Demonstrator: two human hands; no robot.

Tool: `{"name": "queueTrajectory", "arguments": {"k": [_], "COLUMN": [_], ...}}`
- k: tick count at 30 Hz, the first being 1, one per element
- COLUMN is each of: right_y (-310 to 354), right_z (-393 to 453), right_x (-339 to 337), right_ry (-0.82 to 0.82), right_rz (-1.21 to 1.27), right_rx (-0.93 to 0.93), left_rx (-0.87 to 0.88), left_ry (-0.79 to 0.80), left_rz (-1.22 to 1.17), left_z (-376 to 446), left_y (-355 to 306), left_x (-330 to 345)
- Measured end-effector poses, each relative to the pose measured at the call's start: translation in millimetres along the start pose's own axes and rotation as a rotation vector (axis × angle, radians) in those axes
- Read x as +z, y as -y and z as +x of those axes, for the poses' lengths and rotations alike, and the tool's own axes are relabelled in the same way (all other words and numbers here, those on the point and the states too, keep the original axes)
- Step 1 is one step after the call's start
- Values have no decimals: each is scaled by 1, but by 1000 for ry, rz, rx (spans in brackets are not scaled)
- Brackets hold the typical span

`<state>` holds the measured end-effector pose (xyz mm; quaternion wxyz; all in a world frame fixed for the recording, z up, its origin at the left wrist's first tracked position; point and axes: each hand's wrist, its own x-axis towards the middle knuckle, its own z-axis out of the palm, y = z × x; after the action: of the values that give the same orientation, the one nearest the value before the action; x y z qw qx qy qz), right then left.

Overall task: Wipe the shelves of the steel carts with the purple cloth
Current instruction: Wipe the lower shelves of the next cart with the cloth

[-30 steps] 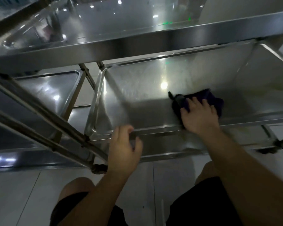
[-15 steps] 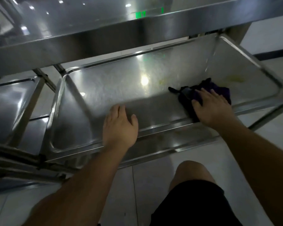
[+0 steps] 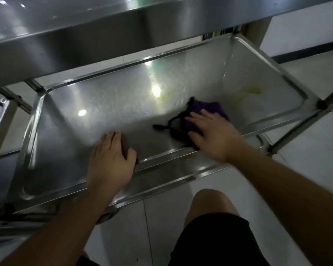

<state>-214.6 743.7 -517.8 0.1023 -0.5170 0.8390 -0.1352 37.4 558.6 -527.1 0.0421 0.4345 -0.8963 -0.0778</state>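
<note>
Item: lower shelf (image 3: 104,104), wiping under way.
- Purple cloth (image 3: 204,110): near the shelf's front rim, right of centre; your right hand (image 3: 213,135) presses it flat, fingers spread, not clenched.
- Left hand (image 3: 112,162): open, resting on the front rim.
- Left to do: yellowish stain (image 3: 252,91) behind the cloth.
- Around: top shelf (image 3: 85,35) above, tiled floor (image 3: 161,217) below.

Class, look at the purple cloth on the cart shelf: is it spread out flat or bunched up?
Bunched up. The purple cloth sits in a crumpled heap under the right hand, with dark folds and a loose corner sticking out.
</note>
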Motion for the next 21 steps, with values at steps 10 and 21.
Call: {"name": "queueTrajectory", "arguments": {"k": [10,21], "right_y": [-186,6], "right_z": [0,-14], "right_x": [-70,4], "right_ry": [-96,-2], "right_rz": [-15,-25], "right_rx": [677,94], "left_rx": [-1,-41], "left_ry": [8,73], "left_rz": [15,32], "left_z": [-2,1], "left_y": [1,-12], "left_x": [1,-16]}}
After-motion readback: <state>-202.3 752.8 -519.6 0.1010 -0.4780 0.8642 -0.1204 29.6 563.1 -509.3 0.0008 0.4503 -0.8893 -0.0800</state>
